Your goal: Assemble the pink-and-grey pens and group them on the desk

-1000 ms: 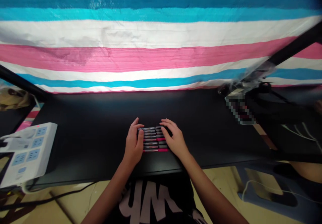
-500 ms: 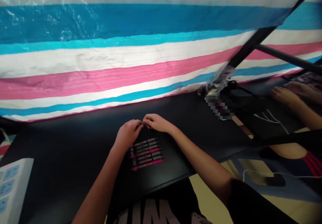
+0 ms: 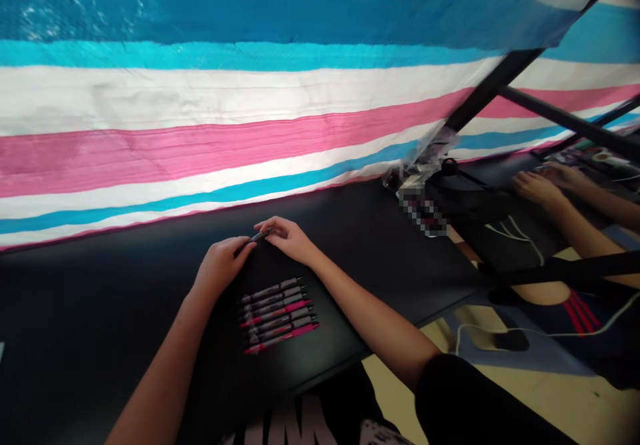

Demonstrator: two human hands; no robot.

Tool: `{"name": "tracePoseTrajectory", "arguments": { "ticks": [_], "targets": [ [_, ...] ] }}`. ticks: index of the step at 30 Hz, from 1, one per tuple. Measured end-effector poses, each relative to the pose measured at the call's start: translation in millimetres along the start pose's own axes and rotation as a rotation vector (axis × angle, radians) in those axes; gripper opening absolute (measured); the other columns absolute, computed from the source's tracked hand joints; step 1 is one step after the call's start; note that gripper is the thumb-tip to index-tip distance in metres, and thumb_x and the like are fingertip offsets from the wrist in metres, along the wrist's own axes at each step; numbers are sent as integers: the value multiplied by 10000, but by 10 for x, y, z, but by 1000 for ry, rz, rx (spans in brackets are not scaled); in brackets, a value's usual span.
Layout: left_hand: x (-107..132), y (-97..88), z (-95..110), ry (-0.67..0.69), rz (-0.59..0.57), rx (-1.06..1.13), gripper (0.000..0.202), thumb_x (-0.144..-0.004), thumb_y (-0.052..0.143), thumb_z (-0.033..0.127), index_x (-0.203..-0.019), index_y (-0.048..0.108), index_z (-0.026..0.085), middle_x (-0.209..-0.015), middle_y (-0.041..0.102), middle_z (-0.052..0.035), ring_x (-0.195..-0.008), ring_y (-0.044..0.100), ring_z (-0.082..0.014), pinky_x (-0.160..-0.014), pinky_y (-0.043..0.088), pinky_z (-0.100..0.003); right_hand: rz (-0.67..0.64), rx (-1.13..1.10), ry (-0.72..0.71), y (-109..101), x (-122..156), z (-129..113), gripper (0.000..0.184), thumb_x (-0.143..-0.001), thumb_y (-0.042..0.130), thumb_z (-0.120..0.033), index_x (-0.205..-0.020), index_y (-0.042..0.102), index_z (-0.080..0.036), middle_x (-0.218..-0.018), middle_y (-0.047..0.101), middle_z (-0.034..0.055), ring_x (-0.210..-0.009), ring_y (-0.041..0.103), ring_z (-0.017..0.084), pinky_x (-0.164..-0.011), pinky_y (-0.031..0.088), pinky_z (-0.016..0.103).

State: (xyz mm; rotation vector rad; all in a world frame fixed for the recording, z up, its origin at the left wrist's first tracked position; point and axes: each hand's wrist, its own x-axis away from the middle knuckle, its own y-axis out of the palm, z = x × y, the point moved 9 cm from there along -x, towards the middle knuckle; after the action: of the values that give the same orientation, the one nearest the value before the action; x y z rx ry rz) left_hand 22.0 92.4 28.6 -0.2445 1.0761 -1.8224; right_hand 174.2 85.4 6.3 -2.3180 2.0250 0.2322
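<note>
Black table (image 3: 370, 252): your left hand (image 3: 223, 263) and right hand (image 3: 291, 240) pinch narrowly, close together.
Toward five o'clock, a row of pens (image 3: 278, 314); between your hands, gripped at both ends, one dark pen (image 3: 261, 236). You're apparently handling it singly; the next move likely needs a steady grip.

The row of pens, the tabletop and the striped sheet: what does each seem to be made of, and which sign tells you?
Row of pens: probably plastic, with shiny-looking barrels; the duller grey and pink grips could be rubber.
Tabletop: perhaps laminate or painted board, judging by its smooth black surface and soft sheen.
Striped sheet: likely plastic tarpaulin, from its creases and bright glints.
</note>
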Motion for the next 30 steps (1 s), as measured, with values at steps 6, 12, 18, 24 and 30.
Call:
{"name": "tracePoseTrajectory", "arguments": {
  "ticks": [6,12,18,24,30],
  "targets": [
    [44,21,74,9,36,-47,313,-972,565,456,-1058,765,231,-936,779,-78,-827,730,-252,-739,537,-337,69,247,132,-75,91,55,328,-917,628,-523,-824,633,-208,-642,590,-32,-552,539,126,-568,452,271],
    [44,32,68,0,15,20,281,-971,578,436,-1072,766,255,-1006,795,-67,-858,738,-252,-785,546,-352,16,136,50,-70,156,-5,235,-839,712,-380,-997,628,-227,-941,673,11,-743,618,140,-688,499,279],
    [57,29,140,7,-34,16,251,-969,604,396,-1063,779,241,-893,764,-62,-789,707,-224,-732,529,-327,78,255,129,-125,148,29,357,-922,620,-543,-781,566,-219,-634,529,-35,-588,502,133,-597,433,281],
    [54,28,146,1,-45,34,235,-974,610,370,-1070,776,234,-894,765,-72,-794,713,-232,-745,540,-340,65,138,68,-104,189,-31,271,-818,745,-423,-958,618,-228,-902,625,13,-788,594,167,-729,496,304],
    [53,-29,198,33,1,27,217,-980,611,353,-1068,762,225,-943,784,-70,-798,725,-219,-744,544,-325,74,218,135,-125,180,35,317,-860,704,-514,-844,654,-201,-727,598,-6,-655,549,150,-652,446,297]
  ]
}}
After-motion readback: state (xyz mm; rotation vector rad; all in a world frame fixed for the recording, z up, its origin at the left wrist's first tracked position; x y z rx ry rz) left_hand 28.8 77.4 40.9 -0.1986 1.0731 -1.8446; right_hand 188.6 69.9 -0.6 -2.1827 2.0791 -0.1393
